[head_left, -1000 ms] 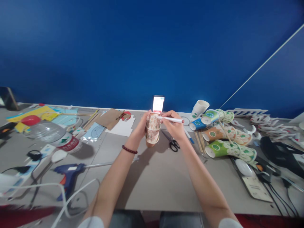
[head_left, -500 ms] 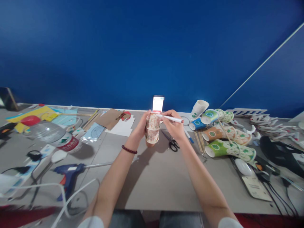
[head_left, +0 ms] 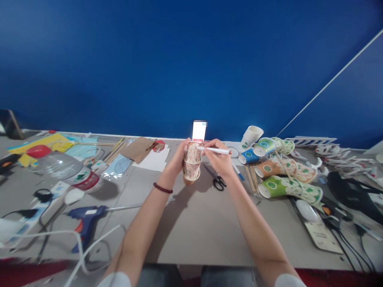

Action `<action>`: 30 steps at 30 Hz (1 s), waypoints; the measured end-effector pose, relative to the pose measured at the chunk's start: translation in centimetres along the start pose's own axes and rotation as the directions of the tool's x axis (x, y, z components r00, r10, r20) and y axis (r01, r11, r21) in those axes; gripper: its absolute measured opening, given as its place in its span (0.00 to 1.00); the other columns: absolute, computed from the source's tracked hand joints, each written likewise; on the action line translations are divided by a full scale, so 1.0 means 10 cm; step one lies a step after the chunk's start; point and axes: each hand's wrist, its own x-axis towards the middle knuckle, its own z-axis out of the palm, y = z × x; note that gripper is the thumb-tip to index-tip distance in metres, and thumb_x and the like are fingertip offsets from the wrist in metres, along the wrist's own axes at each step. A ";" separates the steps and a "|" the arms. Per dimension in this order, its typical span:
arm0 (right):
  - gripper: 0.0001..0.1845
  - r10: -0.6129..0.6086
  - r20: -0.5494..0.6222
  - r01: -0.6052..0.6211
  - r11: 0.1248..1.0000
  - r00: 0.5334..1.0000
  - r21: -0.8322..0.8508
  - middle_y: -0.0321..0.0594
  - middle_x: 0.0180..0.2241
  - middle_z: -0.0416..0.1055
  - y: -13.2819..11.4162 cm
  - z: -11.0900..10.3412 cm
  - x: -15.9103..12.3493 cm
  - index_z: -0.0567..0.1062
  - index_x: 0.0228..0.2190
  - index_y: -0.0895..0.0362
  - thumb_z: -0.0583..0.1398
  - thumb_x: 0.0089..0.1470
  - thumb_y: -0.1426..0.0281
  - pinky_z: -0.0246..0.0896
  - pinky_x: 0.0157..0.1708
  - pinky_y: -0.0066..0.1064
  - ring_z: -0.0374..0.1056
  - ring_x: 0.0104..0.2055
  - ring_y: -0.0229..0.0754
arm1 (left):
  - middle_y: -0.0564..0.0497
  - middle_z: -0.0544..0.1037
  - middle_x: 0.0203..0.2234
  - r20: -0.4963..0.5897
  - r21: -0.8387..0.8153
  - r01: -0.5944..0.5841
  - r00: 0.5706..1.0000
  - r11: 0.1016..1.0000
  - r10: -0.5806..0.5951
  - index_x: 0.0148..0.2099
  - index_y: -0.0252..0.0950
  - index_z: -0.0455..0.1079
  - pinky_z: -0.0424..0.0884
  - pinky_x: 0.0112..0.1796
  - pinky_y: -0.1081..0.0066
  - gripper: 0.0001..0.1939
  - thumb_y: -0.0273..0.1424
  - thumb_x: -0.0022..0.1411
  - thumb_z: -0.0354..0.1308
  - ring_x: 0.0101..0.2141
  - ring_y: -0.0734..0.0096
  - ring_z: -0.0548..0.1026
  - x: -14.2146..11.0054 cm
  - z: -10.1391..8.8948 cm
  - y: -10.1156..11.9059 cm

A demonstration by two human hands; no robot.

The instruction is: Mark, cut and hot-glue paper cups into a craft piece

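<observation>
1. From where I stand, the person's left hand (head_left: 179, 158) grasps a stack of patterned paper cups (head_left: 192, 162), curling around its left side.
2. That stack is at the middle of the table (head_left: 203, 235), between the two hands, rims showing; whether its base rests there, I can't tell.
3. The right hand (head_left: 218, 156) pinches a white pen (head_left: 216, 150) with a red end, its other end at the uppermost cup.
4. Just beyond the hands, a lit phone (head_left: 199, 130) leans upright near the blue wall (head_left: 191, 67).
5. Black-handled scissors (head_left: 219, 183) lie near the right wrist.
6. Further right lie tied cup bundles (head_left: 291, 190); a glue gun (head_left: 88, 218) lies on the left.
</observation>
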 end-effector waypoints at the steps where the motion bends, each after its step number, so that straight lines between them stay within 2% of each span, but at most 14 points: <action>1: 0.02 0.002 0.001 -0.002 1.000 1.000 -0.001 0.39 0.33 0.77 -0.01 0.00 0.00 0.72 0.28 0.52 0.61 0.52 0.71 0.68 0.47 0.41 0.73 0.51 0.48 | 0.45 0.83 0.33 -0.003 -0.001 0.000 1.000 1.000 0.000 0.38 0.32 0.78 0.72 0.40 0.66 0.23 0.49 0.55 0.61 0.38 0.57 0.80 0.00 0.00 0.00; 12: 0.02 0.012 -0.082 -0.005 0.997 0.997 0.083 0.37 0.30 0.76 0.06 0.01 0.01 0.72 0.30 0.52 0.61 0.52 0.70 0.71 0.42 0.38 0.76 0.43 0.46 | 0.46 0.83 0.33 -0.010 -0.025 0.014 1.000 1.000 -0.015 0.40 0.31 0.78 0.72 0.39 0.67 0.25 0.49 0.55 0.61 0.36 0.60 0.79 -0.01 -0.01 0.00; 18: 0.01 0.018 -0.071 -0.014 0.998 0.997 0.060 0.37 0.31 0.77 0.05 0.01 0.00 0.72 0.30 0.52 0.61 0.52 0.70 0.71 0.41 0.38 0.75 0.43 0.45 | 0.46 0.82 0.32 -0.025 -0.010 0.027 0.999 1.000 -0.027 0.40 0.31 0.78 0.71 0.36 0.68 0.24 0.49 0.55 0.61 0.33 0.62 0.79 -0.01 0.00 0.00; 30: 0.03 -0.013 -0.010 0.014 1.000 1.000 0.013 0.38 0.32 0.77 0.02 0.00 0.01 0.73 0.27 0.53 0.61 0.51 0.73 0.68 0.47 0.41 0.74 0.50 0.49 | 0.47 0.82 0.31 -0.017 -0.003 0.012 1.000 1.000 -0.012 0.37 0.31 0.78 0.70 0.35 0.69 0.23 0.48 0.55 0.61 0.32 0.63 0.79 -0.01 0.00 0.01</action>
